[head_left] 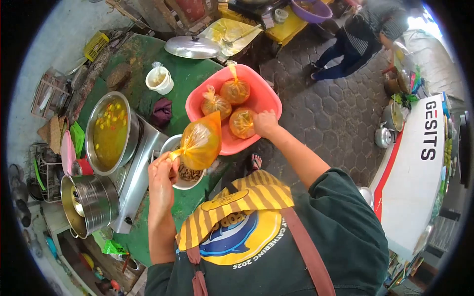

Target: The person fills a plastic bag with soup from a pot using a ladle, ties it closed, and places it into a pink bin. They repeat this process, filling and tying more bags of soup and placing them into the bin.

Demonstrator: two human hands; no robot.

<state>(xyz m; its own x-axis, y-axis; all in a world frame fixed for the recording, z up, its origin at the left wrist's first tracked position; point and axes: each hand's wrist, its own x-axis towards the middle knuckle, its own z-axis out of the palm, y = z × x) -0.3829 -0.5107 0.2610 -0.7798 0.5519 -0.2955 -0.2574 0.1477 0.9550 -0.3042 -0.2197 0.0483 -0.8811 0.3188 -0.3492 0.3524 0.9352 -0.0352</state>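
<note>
My left hand pinches the knotted neck of a clear plastic bag filled with orange-yellow food. The bag hangs tilted over a white bowl of dark brown bits, partly hidden, and overlaps the edge of the pink basin. My right hand is closed at the basin's right side, against another filled bag; that bag's neck is hidden, seemingly within my fingers. Two more tied bags stand in the basin, a rear bag and a left bag.
A large pan of yellow soup sits on a metal stove, with a steel pot nearer me. A white tub and pot lid lie farther back. Another person stands beyond, near a white counter.
</note>
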